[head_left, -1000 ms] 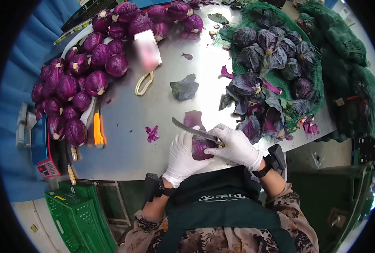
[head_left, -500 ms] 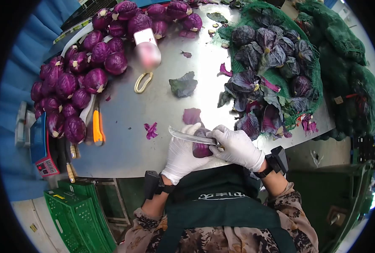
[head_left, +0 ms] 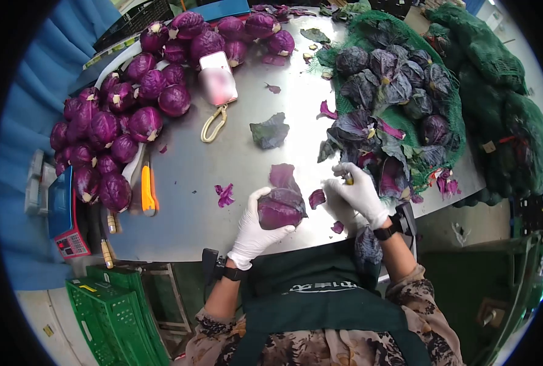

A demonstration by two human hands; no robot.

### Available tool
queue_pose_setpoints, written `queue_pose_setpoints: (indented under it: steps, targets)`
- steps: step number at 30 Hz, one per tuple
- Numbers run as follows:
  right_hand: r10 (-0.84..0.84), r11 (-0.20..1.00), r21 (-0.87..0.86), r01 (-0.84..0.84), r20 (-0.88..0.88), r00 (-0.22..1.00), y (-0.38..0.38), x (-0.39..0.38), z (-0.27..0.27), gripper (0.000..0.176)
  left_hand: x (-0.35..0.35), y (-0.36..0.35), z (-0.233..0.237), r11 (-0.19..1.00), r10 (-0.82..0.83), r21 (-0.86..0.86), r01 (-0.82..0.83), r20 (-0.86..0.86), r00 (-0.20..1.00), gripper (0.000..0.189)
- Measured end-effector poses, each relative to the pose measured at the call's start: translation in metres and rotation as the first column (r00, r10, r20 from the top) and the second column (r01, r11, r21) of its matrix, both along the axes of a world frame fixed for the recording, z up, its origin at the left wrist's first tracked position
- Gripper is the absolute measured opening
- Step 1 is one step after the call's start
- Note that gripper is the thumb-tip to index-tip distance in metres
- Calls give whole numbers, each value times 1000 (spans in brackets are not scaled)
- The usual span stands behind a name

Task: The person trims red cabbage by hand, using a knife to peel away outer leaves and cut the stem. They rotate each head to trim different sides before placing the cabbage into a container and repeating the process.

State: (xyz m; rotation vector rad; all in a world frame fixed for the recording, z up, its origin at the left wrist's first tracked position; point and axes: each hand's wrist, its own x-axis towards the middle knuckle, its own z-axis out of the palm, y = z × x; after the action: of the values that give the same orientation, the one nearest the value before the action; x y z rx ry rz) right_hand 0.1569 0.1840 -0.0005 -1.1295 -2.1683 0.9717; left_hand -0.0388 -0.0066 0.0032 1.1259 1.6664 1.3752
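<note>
My left hand [head_left: 254, 227], in a white glove, cups a red cabbage [head_left: 280, 209] from the left side, low over the metal table. My right hand [head_left: 358, 194], also gloved, is to the right, apart from that cabbage and close to the loose dark leaves. Its fingers are curled round a knife; a yellowish bit of the handle [head_left: 348, 179] shows, while the blade is hard to make out against the bright metal. Small purple leaf pieces [head_left: 316, 197] lie between the hands. Just beyond the held cabbage is a larger purple leaf [head_left: 282, 175].
Trimmed red cabbages [head_left: 122, 122] are piled at the left and back. Untrimmed ones [head_left: 396, 73] lie on green netting [head_left: 460, 116] at right. A phone [head_left: 218, 78], an orange-handled tool [head_left: 148, 189], a red-and-blue scale [head_left: 70, 244] and green crates [head_left: 104, 305] are also around.
My right hand has moved right, away from the cabbage, and the blade no longer lies across it. The cabbage shows more fully in my left hand. Small leaf pieces now show beside it.
</note>
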Motion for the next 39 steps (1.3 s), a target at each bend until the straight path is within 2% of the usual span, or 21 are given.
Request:
queue_pose_setpoints:
  steps: [2,3,4,5,6,8,10,12,14,17,20,23,24,26,28,30,32,34,35,38,39]
  targets:
    - [224,964,-148,-220,14,974,-28,-10,43,41,0,2,-1,1000,11,-6,-10,38,999,85]
    - [286,952,-133,-276,64,956,-40,-18,59,51,2,5,-2,1000,19,-4,-19,-97,995,83]
    - [344,935,-128,-330,111,932,-52,-27,67,61,4,8,1,1000,18,-12,-19,-104,994,83]
    - [360,930,30,-366,126,925,-59,-35,61,63,5,12,7,1000,7,3,-6,-286,958,82]
    - [358,932,10,-361,112,927,-60,-38,58,63,7,13,11,1000,-11,6,16,-456,890,81]
    - [447,890,19,-455,146,882,-54,-42,55,50,7,14,10,999,-45,-31,36,-355,934,79]
    - [477,878,-81,-472,51,878,-46,-42,48,35,6,12,2,997,-11,70,39,-367,930,84]
    - [451,881,133,-454,53,891,-47,-40,38,27,5,10,4,998,-45,21,58,-404,914,82]
    - [292,848,392,-358,218,931,-52,-46,32,19,6,11,10,998,-63,-24,58,-435,898,83]
    - [206,902,348,-254,169,964,-47,-47,32,15,3,18,5,996,-77,24,89,-306,949,87]
    - [231,933,246,-263,150,961,-33,-43,22,18,-2,21,11,990,-136,-12,141,-358,924,88]
    - [150,984,88,-153,45,988,-31,-47,13,26,-5,24,10,988,-150,-17,154,-356,922,91]
    - [166,986,14,-168,114,980,-28,-48,16,26,-7,23,9,986,-168,-41,163,-274,947,92]
    - [174,978,-114,-175,-20,985,-27,-48,4,28,-10,20,-6,987,-133,58,148,-203,970,91]
    - [148,914,-352,-204,-179,973,-35,-45,13,28,-8,11,10,996,17,82,19,-416,909,90]
    - [194,921,-305,-243,-182,964,-39,-44,10,28,-1,4,30,995,66,93,-20,-519,852,87]
    - [122,762,-599,-246,-240,963,-46,-50,21,26,4,8,40,981,-190,-130,145,-808,557,87]
    - [69,683,-701,-206,-219,973,-48,-53,26,24,-4,10,28,990,-128,-73,119,-813,568,84]
    - [-78,592,-767,-248,-361,929,-49,-54,20,22,-7,10,26,991,-117,-52,123,-777,619,84]
    - [-477,360,-817,-452,-577,663,-9,-35,-27,13,-13,5,18,999,37,54,-5,-605,795,81]
    - [-427,487,-825,-288,-513,745,3,-20,-17,14,-17,3,10,994,104,84,-69,-542,834,80]
